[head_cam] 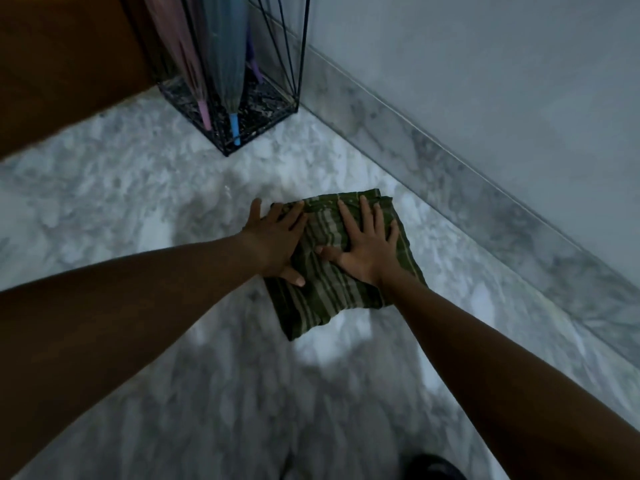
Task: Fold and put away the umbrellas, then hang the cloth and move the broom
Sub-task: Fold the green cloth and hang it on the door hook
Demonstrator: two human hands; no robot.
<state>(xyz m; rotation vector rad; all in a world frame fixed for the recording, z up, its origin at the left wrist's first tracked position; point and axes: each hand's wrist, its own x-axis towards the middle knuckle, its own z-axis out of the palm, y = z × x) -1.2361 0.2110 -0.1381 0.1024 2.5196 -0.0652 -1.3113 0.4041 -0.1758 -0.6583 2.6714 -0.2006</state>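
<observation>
A green cloth with pale stripes lies folded flat on the marble floor. My left hand presses on its left edge with the fingers spread, partly on the floor. My right hand lies flat on the middle of the cloth, fingers straight. Behind, a black wire stand holds closed umbrellas: a pink one, a blue one, and a purple one mostly hidden behind them. No broom is in view.
A grey wall with a marble skirting runs along the right, close to the cloth. A brown wooden panel fills the upper left. A dark shape shows at the bottom edge. Marble floor spreads to the left and front.
</observation>
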